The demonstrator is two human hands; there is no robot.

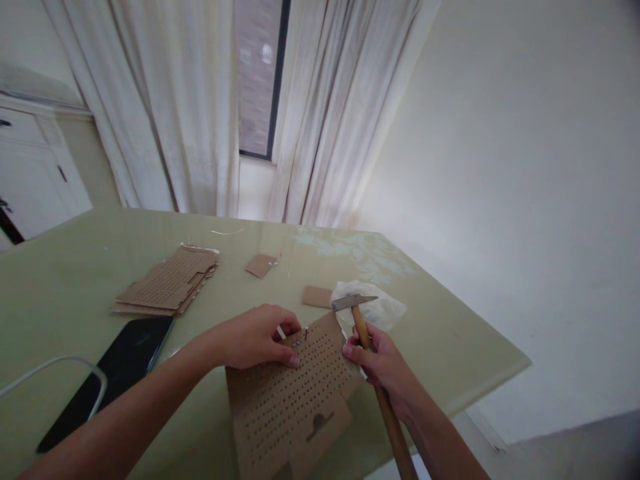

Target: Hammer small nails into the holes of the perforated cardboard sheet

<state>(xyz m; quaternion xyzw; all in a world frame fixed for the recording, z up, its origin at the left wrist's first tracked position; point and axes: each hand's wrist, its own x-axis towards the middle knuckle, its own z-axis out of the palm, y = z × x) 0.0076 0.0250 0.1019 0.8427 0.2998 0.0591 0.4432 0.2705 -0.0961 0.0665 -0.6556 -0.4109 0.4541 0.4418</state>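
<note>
- Hammer (pixel 373 360) up in our right hand (pixel 380 363), fist wrapped round the wooden handle, metal head poised just right of a small nail (pixel 306 331).
- Left hand (pixel 257 337) presses the perforated cardboard sheet (pixel 293 393) flat, fingertips pinched narrow beside that nail.
- Risk, we reckon: fingers sit so close that a crooked blow could catch them or bend the nail.
- Sheet's near end overhangs the table (pixel 450 333) edge; it could tip.
- Open room lies far and left, before the cardboard stack (pixel 167 287) and phone (pixel 113 373).
</note>
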